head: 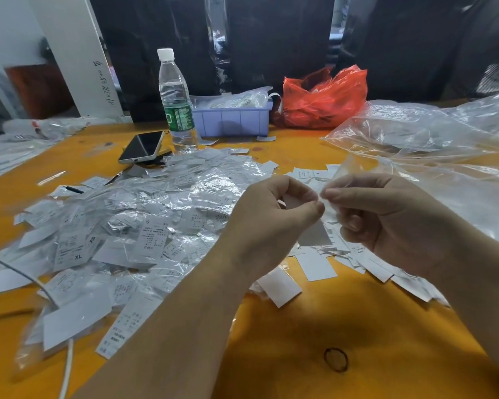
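Big heap of bagged tags (144,226) lay at left: much seemingly done. Left hand (271,214) pinched white tag (314,236). Right hand (392,220), close beside, pinched small clear bag (343,171); insertion likely pending. Loose tags (380,269) lay unbagged at right.

On the table (285,326), a heap of bagged labels (133,226) fills the centre left. Behind it lies a phone (141,147), with a water bottle (177,102) just right of that, then a tray (232,120) and a plastic bag (323,102) farther right. Loose labels (319,266) lie at centre, a rubber band (336,359) below them.
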The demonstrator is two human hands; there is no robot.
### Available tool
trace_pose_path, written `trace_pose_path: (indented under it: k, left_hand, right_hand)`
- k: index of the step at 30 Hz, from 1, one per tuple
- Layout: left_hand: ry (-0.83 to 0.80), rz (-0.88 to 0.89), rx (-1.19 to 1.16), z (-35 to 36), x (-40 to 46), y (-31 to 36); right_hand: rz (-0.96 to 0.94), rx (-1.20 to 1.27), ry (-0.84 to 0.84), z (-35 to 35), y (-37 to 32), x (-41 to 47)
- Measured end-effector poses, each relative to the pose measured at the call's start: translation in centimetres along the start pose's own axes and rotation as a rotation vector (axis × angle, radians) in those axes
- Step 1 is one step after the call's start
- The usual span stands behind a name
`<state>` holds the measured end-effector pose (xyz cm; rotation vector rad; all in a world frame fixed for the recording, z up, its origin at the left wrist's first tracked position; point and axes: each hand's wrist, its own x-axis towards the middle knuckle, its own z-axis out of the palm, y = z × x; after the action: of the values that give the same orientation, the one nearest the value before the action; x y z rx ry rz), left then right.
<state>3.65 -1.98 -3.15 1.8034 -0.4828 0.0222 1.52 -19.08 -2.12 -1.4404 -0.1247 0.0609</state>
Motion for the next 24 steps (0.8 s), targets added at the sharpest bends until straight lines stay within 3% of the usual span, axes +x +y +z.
trace_pose_path:
  k: [6, 15, 24]
  left_hand:
    - [0.023, -0.029, -0.074, 0.0, 0.1, -0.1]
    - [0.053, 0.015, 0.008, 0.2, -0.1, 0.1]
    - [-0.017, -0.098, 0.004, 0.3, 1.0, 0.2]
  right_hand:
    - [-0.021, 0.042, 0.122, -0.4, -0.2, 0.1]
    - [-0.016, 0.027, 0.094, -0.1, 0.0, 0.1]
    - [-0.012, -0.001, 0.09, 0.0, 0.1, 0.1]
